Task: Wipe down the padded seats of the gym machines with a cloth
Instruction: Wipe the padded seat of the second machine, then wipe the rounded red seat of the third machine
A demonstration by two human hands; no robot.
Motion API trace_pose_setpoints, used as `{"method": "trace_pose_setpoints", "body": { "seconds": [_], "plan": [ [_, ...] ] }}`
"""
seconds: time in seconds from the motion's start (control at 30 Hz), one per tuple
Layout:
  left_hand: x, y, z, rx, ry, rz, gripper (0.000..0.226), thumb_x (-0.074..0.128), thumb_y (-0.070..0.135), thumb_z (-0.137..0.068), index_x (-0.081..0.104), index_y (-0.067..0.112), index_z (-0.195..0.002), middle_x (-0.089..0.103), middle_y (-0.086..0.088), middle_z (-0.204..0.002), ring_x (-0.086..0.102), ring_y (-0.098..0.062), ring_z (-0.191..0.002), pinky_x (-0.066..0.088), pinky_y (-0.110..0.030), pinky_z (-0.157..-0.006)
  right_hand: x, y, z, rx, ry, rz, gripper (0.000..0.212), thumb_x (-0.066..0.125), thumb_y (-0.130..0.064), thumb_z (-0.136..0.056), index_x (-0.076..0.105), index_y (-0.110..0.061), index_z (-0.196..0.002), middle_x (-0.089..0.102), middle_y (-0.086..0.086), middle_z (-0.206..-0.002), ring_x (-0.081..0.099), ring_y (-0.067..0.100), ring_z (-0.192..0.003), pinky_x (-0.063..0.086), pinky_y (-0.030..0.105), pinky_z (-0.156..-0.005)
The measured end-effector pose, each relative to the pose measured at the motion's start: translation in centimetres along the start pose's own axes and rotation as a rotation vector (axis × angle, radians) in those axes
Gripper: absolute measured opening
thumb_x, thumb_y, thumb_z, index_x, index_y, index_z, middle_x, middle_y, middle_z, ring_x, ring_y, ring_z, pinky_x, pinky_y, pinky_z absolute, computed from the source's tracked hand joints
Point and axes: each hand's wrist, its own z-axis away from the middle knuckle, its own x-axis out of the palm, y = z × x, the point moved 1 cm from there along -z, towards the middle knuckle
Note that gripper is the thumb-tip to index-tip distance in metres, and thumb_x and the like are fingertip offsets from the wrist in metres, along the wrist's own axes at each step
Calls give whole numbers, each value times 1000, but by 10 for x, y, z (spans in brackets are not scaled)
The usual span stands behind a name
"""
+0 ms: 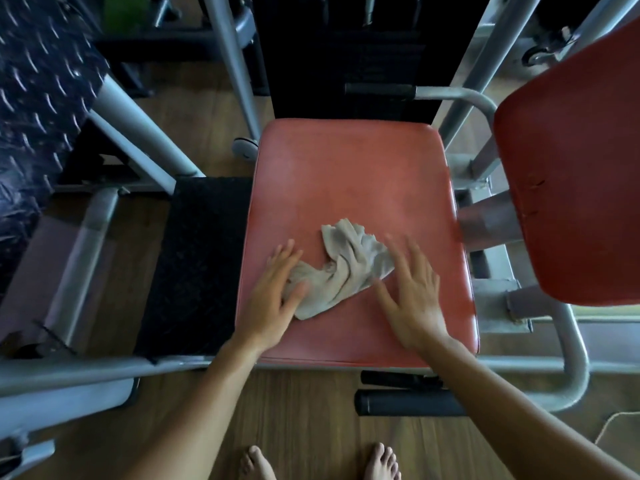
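Observation:
A red padded seat (346, 174) lies flat in front of me, seen from above. A crumpled beige cloth (346, 261) rests on its near half. My left hand (277, 296) lies flat with spread fingers on the cloth's left end, the thumb pressing on the fabric. My right hand (412, 292) is flat and spread at the cloth's right edge, its fingertips touching or just over the fabric; both hands are blurred. Neither hand has the cloth gripped in closed fingers.
A second red pad (575, 174) stands tilted at the right, close to the seat. Grey steel frame tubes (228, 64) rise behind and beside it. A black rubber mat (194, 261) lies left. A black foam handle (408, 403) sits below the seat's front edge. Bare feet stand on wood floor.

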Motion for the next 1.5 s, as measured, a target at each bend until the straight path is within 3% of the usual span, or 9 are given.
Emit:
{"method": "trace_pose_setpoints", "body": {
  "seconds": [0.2, 0.33, 0.47, 0.57, 0.63, 0.7, 0.8, 1.0, 1.5],
  "plan": [
    [7, -19, 2, 125, 213, -205, 44, 40, 25, -107, 49, 5, -146, 39, -6, -159, 25, -18, -153, 24, -47, -125, 41, -39, -14, -131, -126, 176, 70, 48, -81, -81, 42, -46, -142, 7, 2, -168, -1, 16, -155, 7, 40, -124],
    [6, -21, 3, 85, 234, -239, 46, 39, 29, -107, 48, 9, -147, 37, -4, -160, 21, -18, -154, 17, -42, -127, 39, -40, -7, -21, -79, 155, 64, 60, -73, -80, 54, -34, -130, 25, 3, -159, 28, 24, -146, 29, 42, -120],
    [5, -10, -1, -23, 116, -316, 52, 31, 36, -106, 38, 15, -153, 22, 3, -165, 7, -15, -156, 2, -29, -127, 20, -40, 1, 78, -71, 44, 62, 75, -50, -81, 48, -23, -130, 43, -3, -131, 54, 26, -113, 52, 37, -88],
    [-6, 4, -1, -104, -31, -338, 54, 34, 33, -106, 29, 15, -157, 6, 7, -165, -4, -14, -154, -6, -24, -124, -1, -44, -1, 172, -145, 8, 77, 79, -32, -81, 37, -18, -144, 48, 6, -139, 48, 28, -128, 44, 38, -104],
    [-20, 18, -2, -217, -143, -299, 52, 40, 28, -107, 30, 16, -157, 8, 6, -166, 0, -14, -155, 0, -26, -123, -14, -45, -5, 235, -221, 13, 82, 80, -26, -80, 35, -15, -148, 53, 10, -136, 51, 31, -126, 42, 37, -101],
    [-43, 44, -1, -359, -194, -150, 42, 43, 30, -107, 48, 18, -147, 35, 3, -161, 29, -16, -150, 23, -29, -119, -33, -48, -6, 233, -268, 20, 77, 79, -23, -79, 42, -16, -146, 60, 10, -129, 58, 30, -117, 46, 34, -91],
    [-80, 96, 17, -351, -87, -71, 32, 48, 34, -105, 63, 22, -131, 66, 2, -133, 61, -15, -124, 49, -29, -101, -80, -67, 10, 143, -262, -67, 70, 77, -21, -77, 52, -25, -142, 71, -1, -114, 66, 15, -96, 52, 28, -78],
    [-156, 221, 97, -185, 262, -40, 19, 59, 27, -100, 72, 24, -112, 74, 16, -102, 67, 2, -97, 55, -23, -86, -194, -133, 66, -225, -275, -174, 52, 80, -28, -76, 62, -33, -125, 64, -20, -107, 62, -5, -92, 55, 16, -76],
    [-230, 364, 369, -318, 760, -153, 16, 61, 25, -100, 73, 26, -111, 72, 19, -103, 68, 0, -94, 54, -23, -80, -274, -308, 223, -891, -470, -224, 34, 76, -33, -87, 67, -31, -119, 62, -25, -119, 61, -2, -111, 50, 14, -87]
  ]
}}
